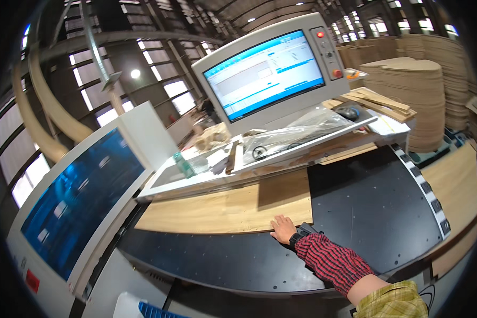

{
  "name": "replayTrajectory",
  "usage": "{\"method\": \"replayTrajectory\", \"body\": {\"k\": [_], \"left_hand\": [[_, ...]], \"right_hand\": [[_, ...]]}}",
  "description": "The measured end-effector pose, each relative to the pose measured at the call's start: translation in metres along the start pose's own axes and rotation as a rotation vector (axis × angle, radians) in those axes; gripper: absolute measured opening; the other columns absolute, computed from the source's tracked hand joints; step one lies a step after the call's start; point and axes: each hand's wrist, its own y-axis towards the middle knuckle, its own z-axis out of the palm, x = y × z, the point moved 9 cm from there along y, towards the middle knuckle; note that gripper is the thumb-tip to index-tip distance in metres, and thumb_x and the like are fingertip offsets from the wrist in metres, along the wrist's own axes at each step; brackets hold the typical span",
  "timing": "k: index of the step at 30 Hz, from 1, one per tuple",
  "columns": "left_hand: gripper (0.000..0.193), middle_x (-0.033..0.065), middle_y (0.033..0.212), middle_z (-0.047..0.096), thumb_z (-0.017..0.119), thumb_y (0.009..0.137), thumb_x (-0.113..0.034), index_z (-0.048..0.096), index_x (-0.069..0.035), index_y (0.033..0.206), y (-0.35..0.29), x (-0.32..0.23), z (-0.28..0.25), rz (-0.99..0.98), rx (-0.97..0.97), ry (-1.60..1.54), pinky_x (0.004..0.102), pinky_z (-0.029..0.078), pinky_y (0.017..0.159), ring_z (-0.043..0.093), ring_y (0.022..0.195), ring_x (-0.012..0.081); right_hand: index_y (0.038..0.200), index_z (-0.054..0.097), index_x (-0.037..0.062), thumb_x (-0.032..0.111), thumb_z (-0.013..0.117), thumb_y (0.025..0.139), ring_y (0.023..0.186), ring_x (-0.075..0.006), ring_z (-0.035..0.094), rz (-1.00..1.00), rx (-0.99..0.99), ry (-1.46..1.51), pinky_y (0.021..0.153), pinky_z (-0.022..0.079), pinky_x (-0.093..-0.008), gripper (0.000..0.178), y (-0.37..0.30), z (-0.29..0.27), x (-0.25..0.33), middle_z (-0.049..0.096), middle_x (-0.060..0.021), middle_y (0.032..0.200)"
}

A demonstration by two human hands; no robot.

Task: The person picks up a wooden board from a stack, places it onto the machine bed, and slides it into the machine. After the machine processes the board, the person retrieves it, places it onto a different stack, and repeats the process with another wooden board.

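A pale wooden board (222,210) lies flat on the black machine table (365,206), its left end close to the machine's blue-windowed cover. My right hand (283,229) rests at the board's near edge, close to its right corner. Its fingers are stretched out flat on the wood and grip nothing. A black band with a dark device sits at that wrist, above a red and black checked sleeve cover. My left hand is out of view.
Behind the table a control panel with a lit screen (265,74) stands over a ledge. Clear plastic film (297,130), a greenish bottle (184,165), a mouse (348,112) and wood strips lie there. The blue-windowed cover (85,196) stands left; stacked boards (413,106) rise at right.
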Motion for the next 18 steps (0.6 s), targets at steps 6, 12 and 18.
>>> {"method": "replayTrajectory", "body": {"k": [6, 12, 18], "left_hand": [[0.031, 0.0106, 0.088, 0.059, 0.055, 0.083, -0.009, 0.051, 0.002, 0.111, 0.214, -0.005, 0.086, 0.087, 0.309, -0.125, 0.0263, 0.047, 0.067, 0.057, 0.08, 0.018], [0.028, 0.0068, 0.091, 0.06, 0.052, 0.085, -0.01, 0.053, 0.003, 0.11, 0.266, -0.071, 0.19, 0.216, 0.488, -0.013, 0.0234, 0.046, 0.069, 0.056, 0.081, 0.0133], [0.031, 0.0145, 0.097, 0.06, 0.047, 0.09, -0.019, 0.049, 0.004, 0.111, 0.264, -0.051, 0.248, 0.078, 0.705, -0.203, 0.0281, 0.048, 0.07, 0.06, 0.084, 0.021]], "right_hand": [[0.114, 0.047, 0.001, 0.035, 0.051, 0.082, 0.119, -0.0328, 0.036, -0.005, -0.086, -0.063, 0.098, 0.028, -0.0412, 0.047, -0.018, -0.01, 0.018, 0.043, -0.0194, 0.124], [0.116, 0.044, -0.0016, 0.033, 0.05, 0.084, 0.119, -0.0339, 0.037, -0.025, -0.088, -0.098, 0.098, 0.028, -0.0413, 0.047, -0.08, -0.038, 0.067, 0.043, -0.021, 0.124], [0.121, 0.041, -0.0015, 0.034, 0.049, 0.085, 0.121, -0.0318, 0.035, 0.054, -0.008, -0.161, 0.1, 0.027, -0.04, 0.052, -0.169, -0.077, 0.118, 0.041, -0.02, 0.127]]}}
